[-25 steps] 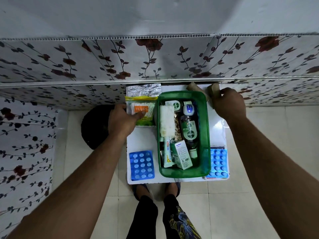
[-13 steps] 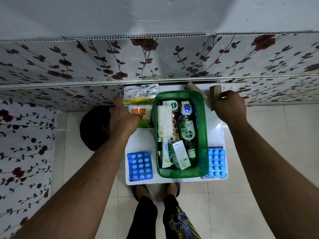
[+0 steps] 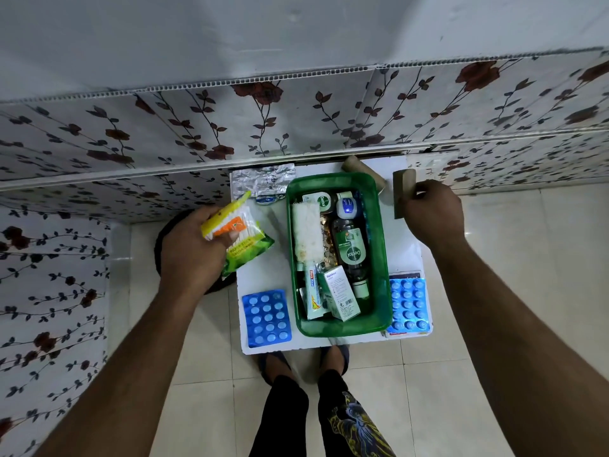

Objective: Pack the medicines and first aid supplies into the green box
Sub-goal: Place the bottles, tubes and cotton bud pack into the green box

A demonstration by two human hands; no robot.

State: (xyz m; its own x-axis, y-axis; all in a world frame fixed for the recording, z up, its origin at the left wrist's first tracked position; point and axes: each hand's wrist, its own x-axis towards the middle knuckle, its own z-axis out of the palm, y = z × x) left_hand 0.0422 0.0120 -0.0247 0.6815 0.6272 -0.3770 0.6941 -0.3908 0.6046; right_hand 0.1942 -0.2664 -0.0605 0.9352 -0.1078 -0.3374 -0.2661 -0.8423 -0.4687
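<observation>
The green box (image 3: 384, 258) stands on a small white table (image 3: 403, 245) and holds a Dettol bottle (image 3: 351, 252), a white cotton roll (image 3: 306, 235), a tube and small cartons. My left hand (image 3: 191, 252) grips a yellow-green packet of cotton swabs (image 3: 239, 232), lifted and tilted just left of the box. My right hand (image 3: 433, 216) is closed on a tan bandage roll (image 3: 402, 189) at the table's far right corner. A second tan roll (image 3: 357, 168) lies behind the box.
Blue pill blister packs lie at the table's front left (image 3: 266, 318) and front right (image 3: 408, 305). A silver foil strip (image 3: 260, 183) lies at the back left. A floral-papered ledge runs behind the table. A dark round object (image 3: 164, 232) sits on the floor at left. My feet stand under the front edge.
My left hand has lifted the cotton swab packet off the table and tilted it. My right hand has raised the tan bandage roll slightly at the far right corner.
</observation>
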